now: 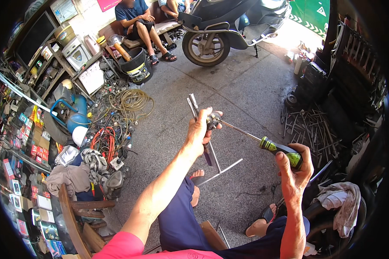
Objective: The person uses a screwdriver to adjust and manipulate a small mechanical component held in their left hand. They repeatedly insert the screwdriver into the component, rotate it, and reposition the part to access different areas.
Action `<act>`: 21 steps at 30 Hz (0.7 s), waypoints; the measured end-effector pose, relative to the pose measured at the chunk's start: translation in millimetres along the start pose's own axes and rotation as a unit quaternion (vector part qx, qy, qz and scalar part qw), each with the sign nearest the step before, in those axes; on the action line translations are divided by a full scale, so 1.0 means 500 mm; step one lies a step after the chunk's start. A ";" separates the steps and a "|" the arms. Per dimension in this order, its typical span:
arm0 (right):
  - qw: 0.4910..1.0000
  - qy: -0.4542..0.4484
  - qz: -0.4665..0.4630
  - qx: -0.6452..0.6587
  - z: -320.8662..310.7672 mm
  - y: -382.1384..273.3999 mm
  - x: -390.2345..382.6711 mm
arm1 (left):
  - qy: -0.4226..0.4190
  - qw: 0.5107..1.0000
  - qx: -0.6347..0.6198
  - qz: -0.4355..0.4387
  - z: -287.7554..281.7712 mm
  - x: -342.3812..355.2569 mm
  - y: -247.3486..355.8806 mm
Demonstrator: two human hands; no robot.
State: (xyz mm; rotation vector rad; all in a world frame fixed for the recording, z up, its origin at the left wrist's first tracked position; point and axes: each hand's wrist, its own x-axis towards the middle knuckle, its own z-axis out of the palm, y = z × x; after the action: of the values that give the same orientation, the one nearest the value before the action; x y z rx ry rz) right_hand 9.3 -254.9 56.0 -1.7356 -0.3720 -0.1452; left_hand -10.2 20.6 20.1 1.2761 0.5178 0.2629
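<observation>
A small dark part [213, 121] is sitting in the left grip [198, 130], with a screwdriver [269, 145] pointing at it.

The part is hanging above the floor [168, 149], clasped between thumb and fingers; it is looking light, rigid and perhaps slick with grime, so its outer edges are seeming the safest hold. The screwdriver's tip is meeting or nearly meeting it; contact is staying unclear. The right grip [294, 173] is wrapping the far end of the green-and-black handle, which is appearing stiff and best held by its thick body. The left grip is also clutching a T-handled tool [230, 167], probably metal, slim and awkwardly long, its crossbar hanging below. Farther out, a scooter [235, 32] is standing on the floor.
</observation>
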 end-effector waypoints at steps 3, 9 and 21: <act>0.999 0.001 0.038 0.031 0.007 -0.002 0.002 | -0.030 0.997 -0.062 -0.030 -0.009 0.005 -0.003; 0.986 0.002 0.144 0.088 0.013 0.021 0.008 | -0.073 0.981 -0.169 -0.066 -0.013 0.009 -0.014; 0.982 -0.002 0.155 0.109 0.014 0.022 0.007 | -0.024 0.996 -0.086 0.004 -0.007 0.006 -0.004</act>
State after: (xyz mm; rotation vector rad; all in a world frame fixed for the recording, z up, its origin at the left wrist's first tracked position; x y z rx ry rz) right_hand 15.5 -249.2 45.6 -1.5538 -0.1103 0.1210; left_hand -9.8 24.1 16.8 1.1143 0.4383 0.2772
